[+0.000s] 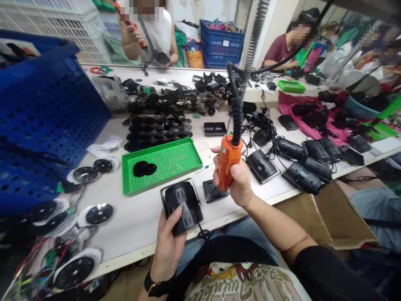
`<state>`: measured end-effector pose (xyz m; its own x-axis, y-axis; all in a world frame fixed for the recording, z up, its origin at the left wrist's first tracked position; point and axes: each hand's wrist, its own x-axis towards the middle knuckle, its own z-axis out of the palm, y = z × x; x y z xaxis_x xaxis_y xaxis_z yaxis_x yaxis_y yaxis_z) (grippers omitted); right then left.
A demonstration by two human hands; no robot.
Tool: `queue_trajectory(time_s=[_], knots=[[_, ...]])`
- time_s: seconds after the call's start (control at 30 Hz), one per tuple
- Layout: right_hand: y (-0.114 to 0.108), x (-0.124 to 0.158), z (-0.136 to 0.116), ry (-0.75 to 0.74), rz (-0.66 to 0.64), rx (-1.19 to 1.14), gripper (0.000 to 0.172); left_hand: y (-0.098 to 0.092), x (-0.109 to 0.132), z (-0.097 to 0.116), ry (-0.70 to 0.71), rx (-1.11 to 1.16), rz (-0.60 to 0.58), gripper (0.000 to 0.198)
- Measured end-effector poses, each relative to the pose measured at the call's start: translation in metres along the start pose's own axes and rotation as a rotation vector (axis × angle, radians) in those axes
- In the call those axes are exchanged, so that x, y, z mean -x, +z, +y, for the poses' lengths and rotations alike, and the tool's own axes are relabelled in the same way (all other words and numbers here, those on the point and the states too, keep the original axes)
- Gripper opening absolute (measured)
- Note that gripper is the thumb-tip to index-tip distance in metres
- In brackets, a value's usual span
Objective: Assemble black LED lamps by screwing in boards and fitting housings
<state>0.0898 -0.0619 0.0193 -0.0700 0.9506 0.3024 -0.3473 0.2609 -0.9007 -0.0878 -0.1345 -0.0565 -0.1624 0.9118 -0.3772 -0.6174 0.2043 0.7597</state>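
Workshop clutter covered the long white tabletop (138, 234). A large blue perforated crate (40, 117) leaned in on the left side, and beyond the far edge sat a person in a white top (156, 31) and a person in a maroon shirt (280, 50). Rows of black round parts (156, 133) and tangled black cables (156, 100) filled the middle of the tabletop, while black cabled boxes (302, 177) lay toward the right. White-backed black discs with coloured wires (98, 214) lay along the left.

Both forearms reached forward from the bottom of the view. The left hand (167, 251) was nearly closed, its fingers curled up behind a black slotted cylindrical housing (183, 207) and its thumb pressed across the housing's side. The housing was tilted, with a metal bracket (178, 184) around its far end, and was held just above the tabletop's front edge. The right hand (234, 182) was raised and closed around an orange electric screwdriver (227, 163), its thumb lying along the grip. A coiled black cord (235, 104) rose from the screwdriver's top. Just beneath this hand lay a small black square plate (214, 190), and a green perforated tray (159, 165) holding two black discs (144, 168) sat near the housing.
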Motion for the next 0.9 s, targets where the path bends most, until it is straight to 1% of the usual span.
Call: queue_trajectory(time_s=[0.07, 0.13, 0.23, 0.3, 0.33, 0.43, 0.5, 0.6, 0.67, 0.8, 0.9], knots=[[-0.001, 0.004, -0.004, -0.009, -0.010, 0.001, 0.058, 0.001, -0.001, -0.002, 0.008, 0.011, 0.007, 0.052], [-0.003, 0.011, -0.011, -0.024, -0.029, 0.028, 0.059, 0.002, 0.002, -0.003, 0.019, 0.029, 0.005, 0.054], [-0.008, 0.019, -0.017, -0.033, -0.013, 0.206, 0.060, 0.004, 0.008, -0.005, 0.041, 0.049, -0.011, 0.061], [-0.010, 0.020, -0.018, -0.023, 0.002, 0.295, 0.053, 0.005, 0.012, -0.007, 0.030, 0.049, -0.037, 0.065], [-0.009, 0.020, -0.017, -0.012, -0.002, 0.293, 0.046, 0.004, 0.013, -0.007, 0.016, 0.047, -0.053, 0.066], [-0.002, 0.018, -0.015, -0.018, 0.001, 0.164, 0.034, 0.003, 0.018, -0.009, 0.004, 0.040, -0.089, 0.065], [0.007, 0.017, -0.017, -0.090, 0.039, 0.075, 0.032, 0.002, 0.021, -0.010, 0.016, 0.039, -0.102, 0.064], [0.019, 0.016, -0.023, -0.252, 0.072, -0.043, 0.032, 0.000, 0.023, -0.011, -0.003, 0.045, -0.128, 0.068], [0.023, 0.016, -0.027, -0.323, 0.061, -0.077, 0.031, -0.001, 0.024, -0.012, -0.005, 0.042, -0.141, 0.069], [0.025, 0.018, -0.029, -0.399, 0.011, -0.061, 0.031, 0.001, 0.026, -0.013, 0.048, 0.009, -0.164, 0.062], [0.023, 0.020, -0.025, -0.465, -0.047, -0.053, 0.030, 0.005, 0.029, -0.013, 0.069, -0.020, -0.143, 0.060]])
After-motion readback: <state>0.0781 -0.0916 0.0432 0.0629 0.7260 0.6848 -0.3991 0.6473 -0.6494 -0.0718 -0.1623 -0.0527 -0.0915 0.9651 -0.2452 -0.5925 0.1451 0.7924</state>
